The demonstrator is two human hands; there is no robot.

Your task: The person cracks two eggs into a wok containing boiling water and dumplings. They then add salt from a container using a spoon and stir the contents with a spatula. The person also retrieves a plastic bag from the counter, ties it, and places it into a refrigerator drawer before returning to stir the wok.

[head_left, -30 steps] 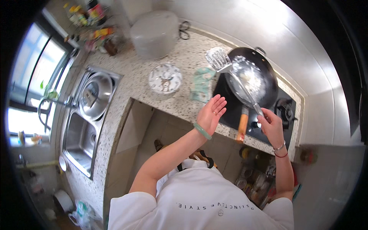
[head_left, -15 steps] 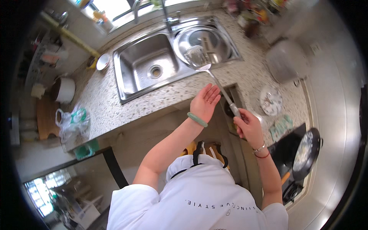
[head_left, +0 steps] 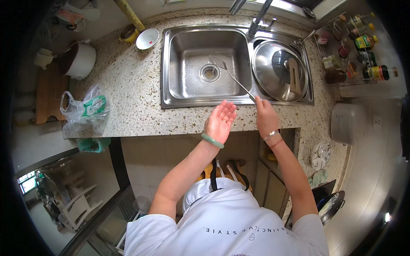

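My right hand (head_left: 267, 118) is closed around the grip of a long metal spatula (head_left: 241, 85), just in front of the sink's near rim. The spatula's shaft slants left into the left basin of the steel sink (head_left: 205, 103). Its head is blurred over the drain (head_left: 209, 73), so its exact shape is hard to make out. My left hand (head_left: 221, 121) is palm up with fingers stretched, holding nothing, at the counter's front edge. A domed steel pot lid (head_left: 267, 64) lies over the right basin, with a tan flat piece (head_left: 294, 76) on it.
The faucet (head_left: 259, 19) rises behind the basins. A white bowl (head_left: 147, 39), a white pot (head_left: 81, 62) and a plastic bag (head_left: 87, 109) stand at left. Bottles (head_left: 365, 42) fill a rack at right, above a patterned plate (head_left: 320, 155) and a pan (head_left: 331, 208).
The view has swung right, toward the stove side. My right hand has carried the spatula forward and left, from above the lid's side into the left basin. My left hand stays open.
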